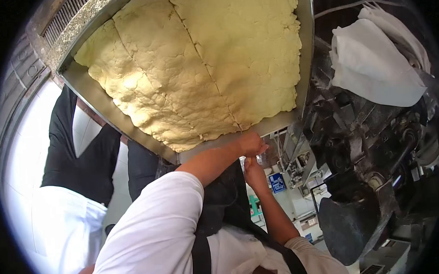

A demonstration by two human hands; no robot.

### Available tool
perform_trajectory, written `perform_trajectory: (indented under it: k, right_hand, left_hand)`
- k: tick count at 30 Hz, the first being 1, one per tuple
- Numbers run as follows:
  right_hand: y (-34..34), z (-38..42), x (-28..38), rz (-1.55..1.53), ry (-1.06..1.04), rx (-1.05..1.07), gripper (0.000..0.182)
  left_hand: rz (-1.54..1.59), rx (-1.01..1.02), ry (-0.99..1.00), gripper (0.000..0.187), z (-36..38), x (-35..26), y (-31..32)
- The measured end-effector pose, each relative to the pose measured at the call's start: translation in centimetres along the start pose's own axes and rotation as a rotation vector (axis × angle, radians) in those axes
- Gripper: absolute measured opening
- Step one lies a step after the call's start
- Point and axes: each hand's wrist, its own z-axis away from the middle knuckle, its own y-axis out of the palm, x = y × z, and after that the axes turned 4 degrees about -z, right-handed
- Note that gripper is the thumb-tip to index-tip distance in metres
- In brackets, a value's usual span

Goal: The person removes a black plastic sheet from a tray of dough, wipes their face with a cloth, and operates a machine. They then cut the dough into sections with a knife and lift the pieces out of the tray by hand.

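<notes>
A wide slab of pale yellow dough (178,71) lies in a large metal tray (94,93), with long lines cut or creased across it. My left hand (251,144) is closed at the tray's near edge, by the end of one of these lines. Just below it, my right hand (253,168) is also closed, its fingers close to or touching the left hand. What either hand holds, if anything, is hidden or too small to make out.
Dark machinery (356,180) stands at the right, with a crumpled white cloth or sheet (374,59) above it. At the left another person (79,146) in dark and white clothing stands close to the tray. A blue sign (277,182) shows beyond my right forearm.
</notes>
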Motion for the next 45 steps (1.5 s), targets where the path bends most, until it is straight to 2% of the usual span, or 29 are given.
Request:
perform_trajectory:
  k: [3,4,6,7,9,10,11,12,13,14,15,17,19,22,30,32,36,38,40,42,45]
  right_hand:
    - [-1.1,1.2,-0.9,0.029,-0.036,0.046,0.042]
    - [-2.6,2.9,-1.1,0.153,-0.156,0.107,0.045]
    - [-6.5,6.5,0.5,0.039,-0.053,0.172,0.046]
    - [-9.1,8.6,1.9,0.010,-0.039,0.146,0.046]
    - [-14.4,11.4,6.4,-0.063,-0.010,0.104,0.045]
    - [-16.2,11.5,8.1,-0.096,-0.151,0.010,0.043]
    - [-17.5,10.4,9.9,-0.151,-0.161,0.009,0.043]
    - [-18.0,8.1,11.8,-0.212,-0.217,-0.050,0.040]
    - [-17.9,5.5,14.0,-0.287,-0.395,-0.163,0.033]
    - [-17.7,2.8,16.4,-0.360,-0.573,-0.276,0.028]
    - [-18.1,0.6,19.2,-0.544,-0.496,-0.212,0.028]
    - [-19.1,-3.3,22.7,-0.460,-0.592,-0.288,0.030]
    - [-19.1,-7.0,23.9,-0.586,-0.735,-0.263,0.037]
    - [-19.8,-7.6,25.3,-0.628,-0.689,-0.240,0.044]
    - [-22.1,-9.1,27.0,-0.608,-0.722,-0.263,0.044]
    - [-22.2,-9.1,27.3,-0.544,-0.740,-0.274,0.044]
    - [-21.9,-10.0,28.4,-0.270,-0.918,-0.448,0.044]
    - [-21.4,-11.2,29.3,-0.218,-0.883,-0.471,0.045]
    - [-21.1,-11.9,30.2,-0.242,-0.718,-0.419,0.046]
    - [-21.4,-12.3,30.4,-0.277,-0.598,-0.332,0.047]
    - [-20.6,-12.5,29.5,-0.256,-0.590,-0.355,0.049]
  left_hand:
    - [0.069,0.012,0.126,0.047,0.1,-1.4,0.5]
    - [0.152,0.000,0.173,0.047,0.7,-2.9,1.5]
    - [0.296,-0.030,0.284,0.047,0.3,-5.3,2.6]
    - [0.276,-0.037,0.252,0.048,0.6,-7.0,0.5]
    - [0.216,-0.061,0.179,0.049,2.1,-12.5,-8.4]
    - [0.156,-0.080,0.151,0.049,2.6,-14.1,-13.0]
    - [0.094,-0.103,0.128,0.049,2.4,-14.6,-18.0]
    - [0.006,-0.205,0.158,0.048,1.9,-14.3,-22.1]
    - [-0.078,-0.303,0.187,0.048,1.3,-13.7,-25.9]
    - [-0.171,-0.264,0.108,0.043,0.8,-13.4,-30.1]
    - [-0.315,-0.283,0.102,0.044,-0.1,-12.4,-33.1]
    - [-0.382,-0.362,0.003,0.046,-2.0,-10.1,-36.9]
    - [-0.474,-0.411,0.015,0.050,-2.8,-9.0,-39.3]
    - [-0.538,-0.403,0.033,0.052,-3.6,-9.3,-40.8]
    - [-0.498,-0.370,-0.004,0.058,-6.2,-9.4,-43.3]
    - [-0.492,-0.357,-0.004,0.059,-6.6,-9.0,-43.5]
    - [-0.470,-0.373,0.023,0.058,-7.1,-7.1,-44.4]
    - [-0.450,-0.419,0.053,0.056,-7.2,-5.6,-44.5]
    - [-0.425,-0.497,0.097,0.055,-7.6,-4.3,-44.3]
    - [-0.476,-0.486,0.077,0.053,-7.9,-4.1,-44.1]
    - [-0.537,-0.486,0.040,0.051,-8.3,-3.6,-43.3]
